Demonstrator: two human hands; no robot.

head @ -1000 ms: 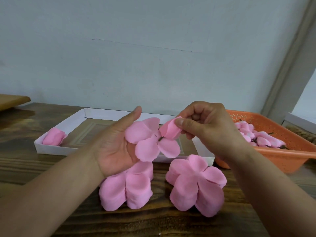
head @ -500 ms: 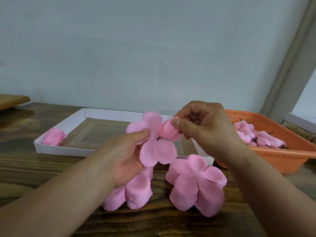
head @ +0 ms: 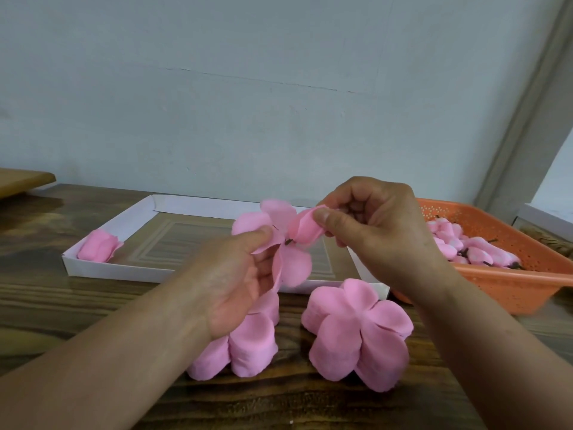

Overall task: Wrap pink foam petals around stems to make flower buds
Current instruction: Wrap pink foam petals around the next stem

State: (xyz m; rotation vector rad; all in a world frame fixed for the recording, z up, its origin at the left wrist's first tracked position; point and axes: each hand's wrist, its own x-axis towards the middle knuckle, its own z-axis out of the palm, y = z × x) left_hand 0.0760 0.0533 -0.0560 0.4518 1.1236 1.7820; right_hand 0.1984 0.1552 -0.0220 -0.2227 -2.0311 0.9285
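At the centre of the frame, both hands hold one pink foam flower piece [head: 286, 243] in the air above the wooden table [head: 93, 305]. The left hand [head: 238, 280] pinches a petal at the piece's left side between thumb and fingers. The right hand [head: 378, 231] has its thumb and curled fingers closed on a petal folded over at the piece's right side. A dark bit of stem shows at the piece's middle, between the two hands.

Below them, two stacks of the same pink pieces stand on the table: the left stack [head: 245, 346] partly behind the left wrist, the right stack [head: 356, 333] beside it. Behind is a white tray [head: 130, 271] with one finished bud [head: 97, 246] in its left corner. At the right edge, an orange basket [head: 511, 283] holds a heap of pink buds [head: 465, 246].
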